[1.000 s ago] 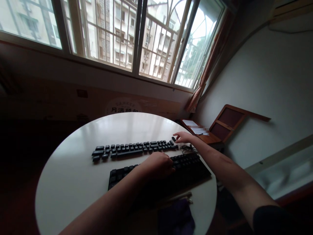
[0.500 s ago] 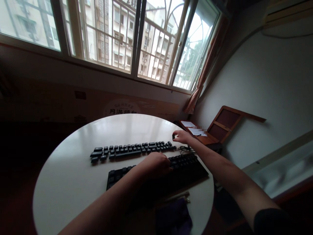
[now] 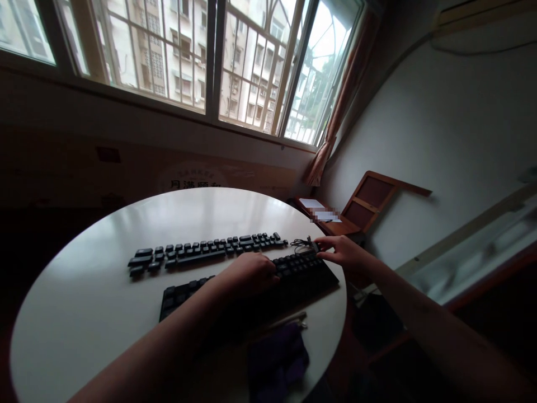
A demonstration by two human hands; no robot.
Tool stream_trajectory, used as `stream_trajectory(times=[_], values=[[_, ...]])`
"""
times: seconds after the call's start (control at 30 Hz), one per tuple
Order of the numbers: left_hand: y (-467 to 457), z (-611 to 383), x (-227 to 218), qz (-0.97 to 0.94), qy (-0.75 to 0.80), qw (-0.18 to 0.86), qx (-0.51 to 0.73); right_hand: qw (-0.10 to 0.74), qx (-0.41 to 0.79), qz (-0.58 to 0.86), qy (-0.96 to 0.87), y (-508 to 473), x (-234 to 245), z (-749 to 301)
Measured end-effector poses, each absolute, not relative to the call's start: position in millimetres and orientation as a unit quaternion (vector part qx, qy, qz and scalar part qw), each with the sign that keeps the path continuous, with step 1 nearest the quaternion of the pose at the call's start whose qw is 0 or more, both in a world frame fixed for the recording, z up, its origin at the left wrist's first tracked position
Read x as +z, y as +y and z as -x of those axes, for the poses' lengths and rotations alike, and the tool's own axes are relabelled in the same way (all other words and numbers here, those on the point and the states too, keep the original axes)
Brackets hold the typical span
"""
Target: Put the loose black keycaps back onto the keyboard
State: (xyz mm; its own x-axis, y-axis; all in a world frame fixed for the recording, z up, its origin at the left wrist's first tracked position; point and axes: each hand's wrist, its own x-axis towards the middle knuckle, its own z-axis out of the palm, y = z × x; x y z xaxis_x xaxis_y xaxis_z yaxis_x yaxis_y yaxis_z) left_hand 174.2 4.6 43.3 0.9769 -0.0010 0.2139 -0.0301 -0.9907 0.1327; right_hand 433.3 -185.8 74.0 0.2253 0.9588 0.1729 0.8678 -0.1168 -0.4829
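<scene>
A black keyboard [image 3: 302, 275] lies on the round white table [image 3: 84, 313]. My left hand [image 3: 247, 274] rests on its middle with the fingers curled down over the keys. Behind it, a long row of loose black keycaps [image 3: 201, 251] lies on the table. My right hand [image 3: 342, 253] is at the keyboard's far right corner, its thumb and fingers pinched on a small black keycap [image 3: 311, 245]. A thin black cable [image 3: 297, 243] is bunched just beyond that corner.
A dark purple cloth pouch [image 3: 277, 358] lies at the table's near edge. A wooden folding chair [image 3: 364, 204] with papers on its seat stands at the right by the wall. Barred windows and a curtain fill the back.
My right hand picked a keycap from the right end of the loose row and brought it back to the keyboard's right corner. The view has swung to the right. My left hand stayed on the keyboard.
</scene>
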Motion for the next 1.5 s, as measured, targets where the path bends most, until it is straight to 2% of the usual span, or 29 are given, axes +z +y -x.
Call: stream_trajectory(times=[0.23,0.4,0.77,0.87,1.0,1.07,1.2,1.5], values=[[5,-176,44,-0.993,-0.009,0.062,0.104,0.271,0.202,0.752,-0.566,-224,37,-483],[8,-177,42,-0.992,-0.015,0.07,0.108,0.245,0.171,0.763,-0.574,-222,18,-490],[6,-176,44,-0.991,-0.014,0.075,0.106,0.197,0.128,0.76,-0.607,-218,17,-489],[6,-176,45,-0.991,-0.014,0.08,0.104,0.153,0.088,0.763,-0.622,-218,18,-486],[7,-176,44,-0.991,-0.01,0.082,0.102,0.042,-0.013,0.766,-0.641,-218,19,-478],[7,-176,43,-0.992,-0.007,0.081,0.1,0.024,-0.038,0.76,-0.648,-220,17,-472],[6,-176,44,-0.992,-0.005,0.076,0.099,0.053,-0.049,0.752,-0.655,-227,3,-468],[5,-175,46,-0.992,-0.005,0.08,0.098,0.194,-0.045,0.747,-0.634,-232,-14,-467]])
